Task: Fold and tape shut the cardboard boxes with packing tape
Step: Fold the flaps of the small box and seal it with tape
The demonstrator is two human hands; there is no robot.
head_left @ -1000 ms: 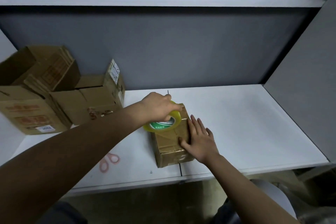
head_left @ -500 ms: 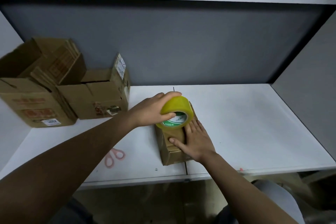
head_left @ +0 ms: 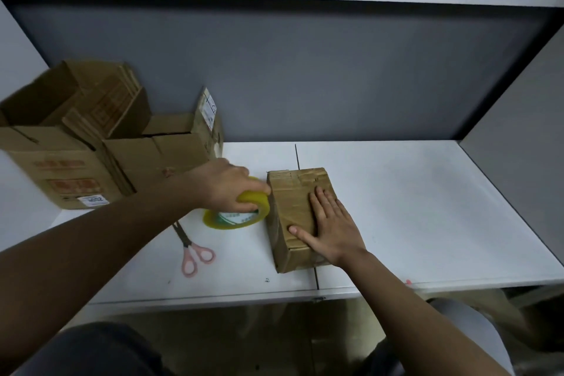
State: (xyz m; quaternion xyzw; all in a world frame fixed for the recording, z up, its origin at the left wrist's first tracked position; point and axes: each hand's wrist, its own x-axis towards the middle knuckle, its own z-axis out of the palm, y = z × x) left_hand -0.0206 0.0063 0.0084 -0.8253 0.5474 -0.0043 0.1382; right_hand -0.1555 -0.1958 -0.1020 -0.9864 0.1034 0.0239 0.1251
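A small closed cardboard box (head_left: 293, 198) lies on the white table (head_left: 412, 207), its top covered with shiny tape. My right hand (head_left: 331, 226) presses flat on the box's top with straight fingers. Left of the box, my left hand (head_left: 227, 189) grips a yellow roll of packing tape (head_left: 241, 217), which sits low against the box's left side, at the table surface.
Pink-handled scissors (head_left: 193, 250) lie on the table left of the box, near the front. Two open cardboard boxes stand at the back left: a large one (head_left: 58, 162) and a smaller one (head_left: 171, 149). Grey walls enclose the table behind and on the right.
My left hand has carried the tape roll from the top of the box down to its left side. My right hand stays flat on the box. The camera view has shifted.
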